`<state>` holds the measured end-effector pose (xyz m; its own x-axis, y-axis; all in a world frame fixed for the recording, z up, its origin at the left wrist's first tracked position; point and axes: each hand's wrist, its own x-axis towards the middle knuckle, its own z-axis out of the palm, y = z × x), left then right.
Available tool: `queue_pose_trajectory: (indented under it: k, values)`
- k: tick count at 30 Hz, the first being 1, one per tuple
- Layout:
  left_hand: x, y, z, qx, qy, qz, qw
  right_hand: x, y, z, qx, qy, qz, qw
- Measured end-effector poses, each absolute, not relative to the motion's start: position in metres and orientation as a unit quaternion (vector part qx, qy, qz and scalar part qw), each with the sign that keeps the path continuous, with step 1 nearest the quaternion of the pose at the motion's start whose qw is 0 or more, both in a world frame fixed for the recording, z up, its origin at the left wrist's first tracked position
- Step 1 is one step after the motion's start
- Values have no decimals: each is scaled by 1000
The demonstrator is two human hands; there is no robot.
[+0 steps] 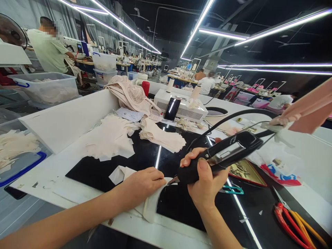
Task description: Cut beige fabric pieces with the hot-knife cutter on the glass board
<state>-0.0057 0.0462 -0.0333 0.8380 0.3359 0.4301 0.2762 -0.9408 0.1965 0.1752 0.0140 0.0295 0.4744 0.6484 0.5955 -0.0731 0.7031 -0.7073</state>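
Observation:
My right hand [210, 180] is wrapped around a black corded hand tool [225, 152], held tilted with its narrow metal tip [173, 180] pointing down and left. That tip touches or nearly touches the edge of a pale fabric piece [151, 205] on the glossy black work surface [178, 204]. My left hand [142, 185] holds the fabric with its fingers pressed together, right beside the tip; the thumb is hidden. A folded corner of pale fabric [119, 174] sticks out behind my left hand. Beyond it lie a cut fabric pile [111, 138] and a fabric stack [162, 135].
At right lie red-handled scissors [290, 224], yellow-handled scissors [303, 224], teal snips [232, 189] and a tray [259, 178]. A white vented box [185, 103] and bra cups [129, 93] stand behind. The tool's cable [233, 112] arches rightward. Another person [46, 48] works far left.

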Motion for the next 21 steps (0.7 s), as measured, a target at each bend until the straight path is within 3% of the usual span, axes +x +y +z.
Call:
queue_pose_trajectory:
  k: [21]
  values:
    - [-6,45,-32,957,160,236,62,186,13,33,-346,-441,211,801]
